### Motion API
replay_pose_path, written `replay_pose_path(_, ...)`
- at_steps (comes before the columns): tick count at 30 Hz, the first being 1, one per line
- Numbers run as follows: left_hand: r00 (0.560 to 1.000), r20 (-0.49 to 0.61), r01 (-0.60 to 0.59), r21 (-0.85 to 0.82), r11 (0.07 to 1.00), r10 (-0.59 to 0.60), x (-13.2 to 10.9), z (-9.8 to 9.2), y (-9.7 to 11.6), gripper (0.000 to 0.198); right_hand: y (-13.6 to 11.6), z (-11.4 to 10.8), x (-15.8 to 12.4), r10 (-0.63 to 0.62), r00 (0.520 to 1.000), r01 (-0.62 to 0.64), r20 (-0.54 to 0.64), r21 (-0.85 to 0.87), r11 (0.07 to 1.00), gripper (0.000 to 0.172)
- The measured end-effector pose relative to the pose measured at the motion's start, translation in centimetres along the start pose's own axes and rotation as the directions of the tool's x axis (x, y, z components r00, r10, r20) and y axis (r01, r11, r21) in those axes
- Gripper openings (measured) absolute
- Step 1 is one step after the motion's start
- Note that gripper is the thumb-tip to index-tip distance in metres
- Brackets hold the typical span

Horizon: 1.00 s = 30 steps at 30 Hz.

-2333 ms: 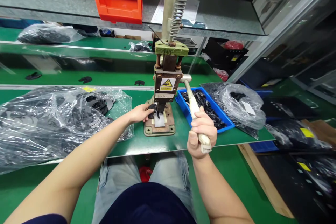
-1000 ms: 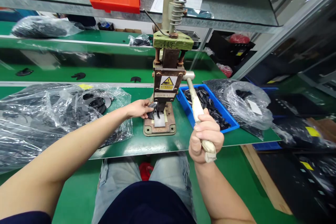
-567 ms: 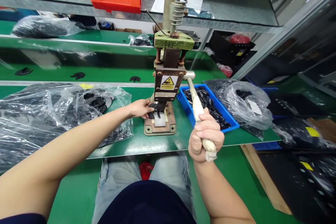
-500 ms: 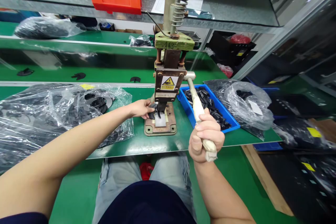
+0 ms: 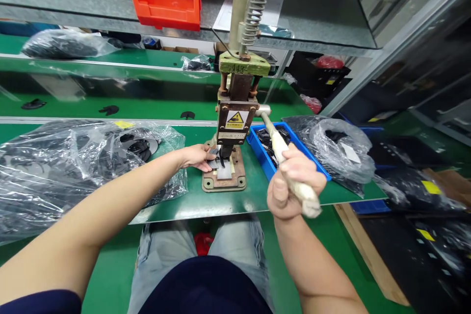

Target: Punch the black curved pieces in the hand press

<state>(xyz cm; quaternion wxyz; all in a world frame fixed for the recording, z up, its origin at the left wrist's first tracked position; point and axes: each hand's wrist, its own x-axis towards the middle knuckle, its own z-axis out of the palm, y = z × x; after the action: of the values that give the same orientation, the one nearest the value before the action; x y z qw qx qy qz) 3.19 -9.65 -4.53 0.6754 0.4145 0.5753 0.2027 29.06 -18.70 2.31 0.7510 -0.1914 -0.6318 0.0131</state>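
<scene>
My right hand (image 5: pixel 290 187) clenches the press's stiff, wrapped lever (image 5: pixel 285 157) near its end while my left-hand fingers (image 5: pixel 204 159) pinch the thin, light black part (image 5: pixel 214 158) flat by its edge.

The green tabletop (image 5: pixel 191 201) carries a hand press (image 5: pixel 230 127) at its middle. Clear plastic bags of dark parts (image 5: pixel 73 167) lie to the left; a blue tray (image 5: pixel 263 157) and another bag (image 5: pixel 340 149) lie to the right.
</scene>
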Motion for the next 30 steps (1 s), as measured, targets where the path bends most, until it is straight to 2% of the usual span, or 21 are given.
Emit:
replay_pose_path(3, 0.995, -0.034, -0.091, -0.022, 0.996, 0.090, -1.0, 0.6, -0.7, 0.040, 0.2, 1.0, 5.0, 0.046, 0.998, -0.050, 0.040, 0.102, 0.993, 0.044)
replay_pose_path(5, 0.983, -0.057, -0.177, -0.036, 0.984, 0.174, -2.2, 0.8, -1.3, 0.044, 0.8, 1.4, 7.7, 0.094, 0.991, -0.105, 0.091, 0.134, 0.985, 0.049)
replay_pose_path(7, 0.964, -0.083, -0.259, -0.043, 0.965, 0.255, -4.0, 0.8, -2.1, 0.049, 1.8, 1.5, 8.4, 0.130, 0.986, -0.142, 0.101, 0.118, 0.983, 0.047)
replay_pose_path(9, 0.944, -0.097, -0.320, -0.045, 0.946, 0.315, -6.1, 0.7, -3.0, 0.053, 2.7, 1.3, 6.5, 0.184, 0.981, -0.189, 0.065, 0.071, 0.979, 0.047)
replay_pose_path(11, 0.926, -0.104, -0.370, -0.042, 0.928, 0.364, -8.3, 0.8, -3.9, 0.056, 3.3, 1.3, 2.2, 0.291, 0.954, -0.294, 0.076, 0.037, 0.955, 0.046)
replay_pose_path(12, 0.917, -0.104, -0.389, -0.038, 0.920, 0.384, -9.3, 0.9, -4.3, 0.056, 3.3, 1.3, -0.4, 0.427, 0.891, -0.435, 0.155, 0.019, 0.900, 0.041)
replay_pose_path(13, 0.911, -0.105, -0.404, -0.034, 0.914, 0.399, -10.3, 1.1, -4.7, 0.055, 3.1, 1.5, -3.0, 0.553, 0.781, -0.580, 0.291, 0.010, 0.815, 0.038)
replay_pose_path(14, 0.907, -0.106, -0.413, -0.029, 0.910, 0.408, -11.1, 1.4, -5.0, 0.055, 2.7, 1.7, -5.5, 0.595, 0.699, -0.646, 0.397, -0.007, 0.763, 0.037)
replay_pose_path(15, 0.904, -0.107, -0.419, -0.027, 0.908, 0.414, -11.7, 1.7, -5.3, 0.054, 2.2, 2.0, -7.6, 0.612, 0.636, -0.686, 0.470, -0.018, 0.727, 0.038)
replay_pose_path(16, 0.902, -0.106, -0.422, -0.025, 0.906, 0.418, -12.2, 2.0, -5.5, 0.054, 1.5, 2.3, -9.4, 0.617, 0.582, -0.718, 0.529, -0.022, 0.696, 0.039)
replay_pose_path(18, 0.900, -0.098, -0.428, -0.020, 0.903, 0.425, -12.8, 2.7, -5.8, 0.053, 0.4, 3.2, -11.7, 0.613, 0.529, -0.749, 0.586, -0.017, 0.662, 0.039)
replay_pose_path(20, 0.897, -0.091, -0.436, -0.010, 0.900, 0.433, -13.1, 3.2, -6.1, 0.052, -0.5, 4.0, -12.6, 0.628, 0.507, -0.771, 0.591, -0.015, 0.637, 0.035)
replay_pose_path(23, 0.901, -0.085, -0.426, -0.003, 0.905, 0.424, -13.3, 3.9, -6.2, 0.051, -1.2, 4.5, -12.8, 0.665, 0.501, -0.787, 0.554, -0.030, 0.617, 0.030)
replay_pose_path(30, 0.937, -0.021, -0.349, -0.073, 0.934, 0.349, -13.0, 4.7, -6.1, 0.055, -2.0, 3.7, -13.7, 0.671, 0.513, -0.770, 0.536, -0.059, 0.636, 0.024)
